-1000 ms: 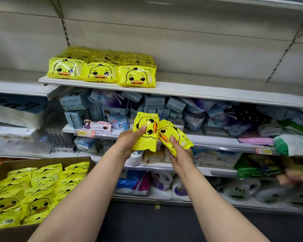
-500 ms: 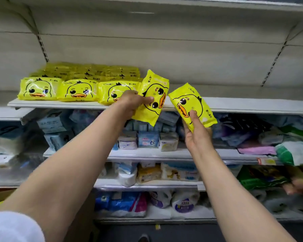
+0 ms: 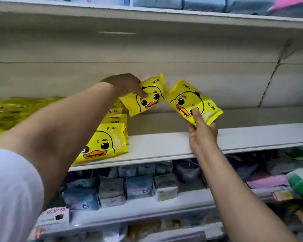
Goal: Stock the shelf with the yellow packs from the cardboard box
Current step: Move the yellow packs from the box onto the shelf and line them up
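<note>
Yellow packs [image 3: 145, 96] [image 3: 192, 103], one pinched in each hand's curled fingers [image 3: 197, 117].

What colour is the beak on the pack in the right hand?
Orange, outlined in black, on the yellow pack in the head view.

The left forearm [image 3: 63, 130] hides much of the yellow packs row [image 3: 110, 137]; lower-shelf goods [image 3: 138, 187] are too blurred to identify.
</note>
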`<state>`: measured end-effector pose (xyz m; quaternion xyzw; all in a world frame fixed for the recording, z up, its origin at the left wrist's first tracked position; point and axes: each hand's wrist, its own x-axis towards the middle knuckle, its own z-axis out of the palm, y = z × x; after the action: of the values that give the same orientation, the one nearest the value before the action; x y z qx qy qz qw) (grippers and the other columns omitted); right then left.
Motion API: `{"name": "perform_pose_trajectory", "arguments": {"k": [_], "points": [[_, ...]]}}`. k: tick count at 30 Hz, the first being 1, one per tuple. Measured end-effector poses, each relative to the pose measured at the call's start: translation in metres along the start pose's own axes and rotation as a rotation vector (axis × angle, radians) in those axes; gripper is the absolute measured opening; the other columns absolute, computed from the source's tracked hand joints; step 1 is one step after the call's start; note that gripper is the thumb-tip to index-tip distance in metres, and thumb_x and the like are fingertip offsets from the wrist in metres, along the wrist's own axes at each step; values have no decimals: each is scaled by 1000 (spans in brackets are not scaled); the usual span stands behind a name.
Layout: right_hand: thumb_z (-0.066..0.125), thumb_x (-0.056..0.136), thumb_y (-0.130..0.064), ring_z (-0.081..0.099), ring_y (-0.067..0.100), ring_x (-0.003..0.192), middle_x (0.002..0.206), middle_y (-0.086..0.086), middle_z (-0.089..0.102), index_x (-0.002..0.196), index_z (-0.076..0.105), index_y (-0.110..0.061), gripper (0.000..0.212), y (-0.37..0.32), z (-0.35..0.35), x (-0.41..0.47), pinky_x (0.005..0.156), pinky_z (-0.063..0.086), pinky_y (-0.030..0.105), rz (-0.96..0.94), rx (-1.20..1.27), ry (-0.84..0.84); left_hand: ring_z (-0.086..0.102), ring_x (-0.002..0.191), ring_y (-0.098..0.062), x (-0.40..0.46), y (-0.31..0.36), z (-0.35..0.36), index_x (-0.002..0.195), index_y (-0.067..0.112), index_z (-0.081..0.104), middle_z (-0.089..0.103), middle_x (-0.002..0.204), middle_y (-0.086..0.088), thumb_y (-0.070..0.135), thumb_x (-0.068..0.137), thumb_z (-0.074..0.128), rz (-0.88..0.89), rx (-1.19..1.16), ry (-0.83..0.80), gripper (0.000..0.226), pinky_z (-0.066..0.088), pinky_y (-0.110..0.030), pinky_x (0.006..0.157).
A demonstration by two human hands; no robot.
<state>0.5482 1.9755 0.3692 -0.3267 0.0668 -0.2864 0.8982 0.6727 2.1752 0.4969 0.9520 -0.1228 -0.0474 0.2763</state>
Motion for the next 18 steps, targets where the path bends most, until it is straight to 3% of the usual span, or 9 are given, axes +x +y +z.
{"name": "perform_pose_trajectory", "arguments": {"k": [4, 6, 9, 14, 18], "points": [[73, 86, -5, 73, 18, 88, 104, 5, 74, 109, 64, -13, 26, 14, 9, 27, 71, 60, 30, -40, -38, 34, 65, 106, -31, 36, -3, -3, 117, 11, 67, 69, 111, -9, 35, 69, 86, 42, 136, -95, 57, 50, -44, 97], [75, 85, -7, 73, 21, 87, 104, 9, 73, 106, 64, -12, 24, 20, 10, 36, 67, 59, 30, -52, -42, 42, 61, 109, -29, 49, -5, 2, 118, 9, 67, 66, 114, -8, 34, 74, 83, 84, 204, -105, 53, 48, -35, 95], [76, 83, -7, 73, 22, 84, 100, 10, 73, 101, 65, -11, 21, 26, 14, 46, 64, 60, 32, -56, -36, 60, 61, 109, -28, 67, -10, 11, 117, 10, 68, 65, 115, -9, 34, 75, 82, 139, 272, -106, 51, 47, -34, 91], [77, 81, -5, 72, 24, 86, 100, 11, 73, 107, 67, -8, 29, 38, 29, 54, 65, 60, 32, -46, -29, 72, 56, 110, -26, 84, -18, 16, 125, 14, 62, 62, 119, -10, 35, 79, 79, 227, 396, -103, 54, 41, -28, 80], [76, 82, -2, 72, 22, 78, 94, 10, 74, 115, 67, -3, 35, 51, 41, 58, 60, 59, 30, -42, -23, 68, 53, 119, -30, 93, -28, 16, 132, 14, 58, 58, 129, -11, 37, 79, 78, 229, 447, -75, 62, 44, -32, 93]]}}
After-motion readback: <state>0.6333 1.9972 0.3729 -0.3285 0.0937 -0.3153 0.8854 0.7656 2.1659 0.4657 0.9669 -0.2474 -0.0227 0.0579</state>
